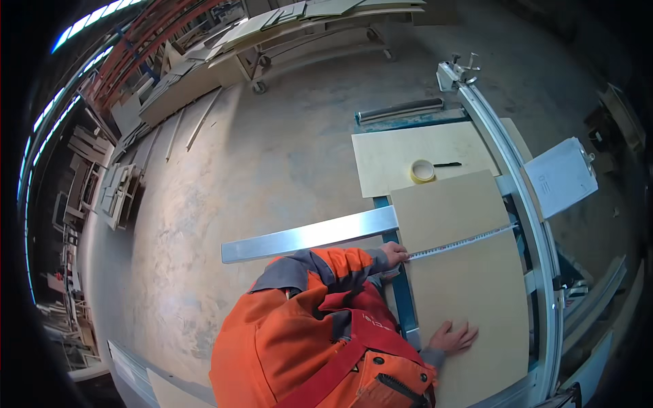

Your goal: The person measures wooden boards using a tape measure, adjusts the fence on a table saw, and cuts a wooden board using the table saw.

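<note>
My left hand (394, 254) is closed at the board's near edge, pinching the end of an extended tape measure (462, 243). The pale, graduated blade runs across a tan board (459, 285) to the metal rail on its far side. Lower down, my right hand (454, 338) lies flat on the same board with its fingers stretched out. Beyond the upper end of that board, a roll of yellow tape (422, 171) and a black pen (447, 164) rest on a lighter sheet (388, 149). The tape measure's case cannot be made out.
A long metal rail (517, 177) with a stop at its upper end borders the boards. A clipboard with paper (561, 178) hangs beside it. A shiny metal bar (309, 234) sticks out to the left. A wheeled cart (320, 24) and sheet stacks stand at the back.
</note>
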Motion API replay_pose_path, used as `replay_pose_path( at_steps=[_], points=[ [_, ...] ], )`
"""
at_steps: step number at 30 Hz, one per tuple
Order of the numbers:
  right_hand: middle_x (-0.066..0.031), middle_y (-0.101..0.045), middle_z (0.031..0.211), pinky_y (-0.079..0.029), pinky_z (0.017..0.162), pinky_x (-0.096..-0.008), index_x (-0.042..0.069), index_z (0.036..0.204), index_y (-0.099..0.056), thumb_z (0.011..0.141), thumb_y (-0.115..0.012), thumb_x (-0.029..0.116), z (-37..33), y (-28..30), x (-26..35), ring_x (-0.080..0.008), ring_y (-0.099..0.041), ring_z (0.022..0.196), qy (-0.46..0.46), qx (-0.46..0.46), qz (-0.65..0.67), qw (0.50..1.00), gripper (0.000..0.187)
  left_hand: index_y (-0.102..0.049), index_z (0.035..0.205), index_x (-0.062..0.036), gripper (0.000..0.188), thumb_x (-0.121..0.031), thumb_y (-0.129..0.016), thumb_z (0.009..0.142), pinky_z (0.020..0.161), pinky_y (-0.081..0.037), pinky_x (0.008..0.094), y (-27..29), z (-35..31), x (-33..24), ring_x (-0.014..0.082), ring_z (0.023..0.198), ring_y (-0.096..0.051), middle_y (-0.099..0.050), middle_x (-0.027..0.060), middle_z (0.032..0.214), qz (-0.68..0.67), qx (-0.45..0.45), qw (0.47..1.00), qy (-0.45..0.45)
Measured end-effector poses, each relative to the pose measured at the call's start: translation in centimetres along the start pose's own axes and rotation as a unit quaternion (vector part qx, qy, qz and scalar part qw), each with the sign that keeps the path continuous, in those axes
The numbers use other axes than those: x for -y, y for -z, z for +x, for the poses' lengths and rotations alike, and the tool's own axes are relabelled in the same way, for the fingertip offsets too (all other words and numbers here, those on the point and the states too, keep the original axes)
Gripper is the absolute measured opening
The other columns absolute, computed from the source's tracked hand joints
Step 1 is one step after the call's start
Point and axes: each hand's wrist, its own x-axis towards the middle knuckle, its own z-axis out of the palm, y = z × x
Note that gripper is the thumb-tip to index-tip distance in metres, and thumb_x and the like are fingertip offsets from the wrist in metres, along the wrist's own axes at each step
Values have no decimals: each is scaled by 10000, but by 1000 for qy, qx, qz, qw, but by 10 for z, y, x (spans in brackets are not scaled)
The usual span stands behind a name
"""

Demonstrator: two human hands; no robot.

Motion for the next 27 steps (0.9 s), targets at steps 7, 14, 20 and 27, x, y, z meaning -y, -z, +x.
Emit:
replay_pose_path(
  at_steps=[7, 14, 20, 27],
  points=[
    [-198, -373, 1480, -257, 1091, -553, 70, 1273, -542, 856, -602, 408, -9, -1, 3, -357, -308, 1391, -24, 11, -73, 997, 540, -706, 994, -53, 274, -271, -543, 959, 752, -490, 308, 12, -59, -20, 135, 781, -606, -671, 35, 820, -143, -1, 988, -57],
    [-205, -382, 1472, -270, 1097, -523, 69, 1288, -535, 888, -581, 416, -9, 0, 3, -360, -318, 1383, -23, 23, -101, 994, 532, -683, 967, -46, 278, -268, -517, 981, 723, -478, 289, 53, -116, 18, 109, 762, -582, -646, 5, 799, -195, -12, 979, -50],
    [-224, -452, 1402, -318, 1079, -498, 15, 1291, -522, 917, -569, 386, -26, 21, 70, -388, -380, 1329, -6, 14, -96, 995, 529, -662, 996, -35, 278, -259, -497, 1002, 719, -471, 276, 157, -195, 65, 99, 761, -574, -634, 3, 798, -243, -21, 969, -33],
    [-252, -515, 1318, -366, 1052, -492, -66, 1251, -526, 903, -591, 337, -150, -33, 295, -418, -453, 1250, 213, 17, 142, 967, 537, -654, 997, -18, 283, -247, -489, 1014, 715, -462, 255, 333, -300, 198, 92, 765, -568, -630, 10, 806, -270, -60, 955, -110]
  ],
)
